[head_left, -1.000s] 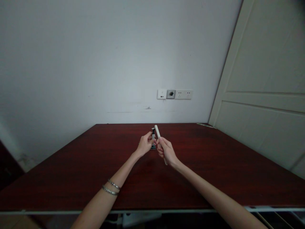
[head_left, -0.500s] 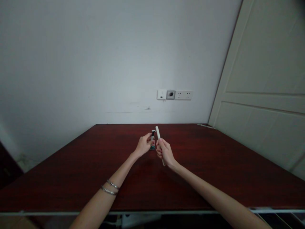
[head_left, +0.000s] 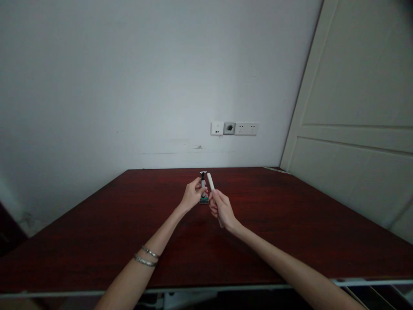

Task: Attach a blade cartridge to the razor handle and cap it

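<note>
My left hand is closed around a razor with a grey handle, a black neck and a pale T-shaped head pointing up. Just below it, a small dark green object sits on the table, partly behind my fingers; its kind is unclear. My right hand grips a slim white stick with a rounded tip. The stick leans toward the razor, its upper end close to the razor's head with a narrow gap between them. Its lower end pokes out beneath my right palm.
Both arms reach over a dark reddish-brown wooden table. A pale wall stands behind it, carrying a row of sockets. To the right is a white panelled door. A thin pale strip lies at the table's far right corner.
The razor now stands more upright, its head turned to show the T shape and shifted slightly left. The white stick tilts a little further left. The view has shifted slightly.
</note>
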`<action>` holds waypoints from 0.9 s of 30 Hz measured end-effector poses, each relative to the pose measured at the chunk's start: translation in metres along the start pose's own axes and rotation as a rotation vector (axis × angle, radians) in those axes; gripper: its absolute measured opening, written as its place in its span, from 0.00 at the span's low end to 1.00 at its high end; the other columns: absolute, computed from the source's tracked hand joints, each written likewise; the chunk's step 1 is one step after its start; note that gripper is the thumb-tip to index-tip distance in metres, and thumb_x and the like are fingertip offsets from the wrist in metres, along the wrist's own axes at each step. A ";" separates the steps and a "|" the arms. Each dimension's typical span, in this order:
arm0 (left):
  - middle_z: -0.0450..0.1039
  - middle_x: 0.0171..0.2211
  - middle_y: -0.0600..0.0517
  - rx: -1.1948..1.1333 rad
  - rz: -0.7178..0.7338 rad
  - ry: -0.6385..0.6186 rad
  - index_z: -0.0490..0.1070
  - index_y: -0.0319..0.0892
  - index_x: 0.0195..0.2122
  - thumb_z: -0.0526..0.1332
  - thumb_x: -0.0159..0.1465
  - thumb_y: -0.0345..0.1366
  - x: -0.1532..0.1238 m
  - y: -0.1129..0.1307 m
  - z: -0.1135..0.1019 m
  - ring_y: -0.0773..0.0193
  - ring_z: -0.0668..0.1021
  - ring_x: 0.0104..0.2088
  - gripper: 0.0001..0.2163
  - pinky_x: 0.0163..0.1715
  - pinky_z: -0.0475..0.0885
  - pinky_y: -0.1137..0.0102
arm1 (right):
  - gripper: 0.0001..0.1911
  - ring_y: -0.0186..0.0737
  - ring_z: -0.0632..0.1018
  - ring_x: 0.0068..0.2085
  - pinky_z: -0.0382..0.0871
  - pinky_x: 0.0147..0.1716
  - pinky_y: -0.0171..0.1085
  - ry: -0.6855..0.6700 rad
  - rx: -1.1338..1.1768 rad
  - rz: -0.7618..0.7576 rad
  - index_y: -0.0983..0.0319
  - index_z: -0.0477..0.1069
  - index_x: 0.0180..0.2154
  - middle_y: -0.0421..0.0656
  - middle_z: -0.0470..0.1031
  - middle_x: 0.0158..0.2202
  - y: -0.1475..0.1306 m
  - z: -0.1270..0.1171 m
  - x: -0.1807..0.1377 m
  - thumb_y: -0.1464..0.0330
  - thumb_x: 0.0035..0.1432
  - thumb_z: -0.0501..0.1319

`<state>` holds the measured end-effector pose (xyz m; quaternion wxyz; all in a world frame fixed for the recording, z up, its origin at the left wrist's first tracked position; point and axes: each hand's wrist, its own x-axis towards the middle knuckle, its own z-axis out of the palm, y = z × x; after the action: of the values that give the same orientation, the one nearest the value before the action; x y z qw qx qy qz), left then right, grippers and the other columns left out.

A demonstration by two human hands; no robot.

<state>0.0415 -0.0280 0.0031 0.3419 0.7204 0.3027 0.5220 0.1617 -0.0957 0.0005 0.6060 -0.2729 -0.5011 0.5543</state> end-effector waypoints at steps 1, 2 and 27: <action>0.71 0.26 0.53 -0.006 -0.004 -0.007 0.64 0.38 0.34 0.57 0.54 0.28 0.000 0.000 0.000 0.67 0.76 0.28 0.06 0.30 0.70 0.74 | 0.20 0.21 0.48 0.13 0.39 0.10 0.24 0.000 0.011 -0.021 0.61 0.59 0.26 0.28 0.49 0.14 -0.003 0.001 0.002 0.51 0.51 0.57; 0.71 0.26 0.53 -0.005 -0.005 -0.016 0.64 0.38 0.34 0.57 0.54 0.28 -0.001 0.001 0.001 0.67 0.75 0.28 0.05 0.30 0.70 0.74 | 0.20 0.21 0.48 0.13 0.39 0.10 0.24 -0.002 0.020 -0.045 0.61 0.59 0.26 0.28 0.49 0.14 -0.007 0.002 0.004 0.51 0.51 0.57; 0.73 0.28 0.52 0.066 0.040 -0.046 0.66 0.38 0.33 0.58 0.55 0.29 -0.002 0.005 0.004 0.66 0.76 0.29 0.05 0.30 0.69 0.74 | 0.20 0.22 0.48 0.14 0.41 0.10 0.25 0.047 0.034 -0.089 0.61 0.58 0.26 0.29 0.48 0.14 0.006 -0.001 0.002 0.51 0.52 0.57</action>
<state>0.0452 -0.0334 0.0047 0.3144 0.7490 0.2973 0.5016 0.1604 -0.0925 -0.0047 0.6461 -0.2533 -0.4888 0.5286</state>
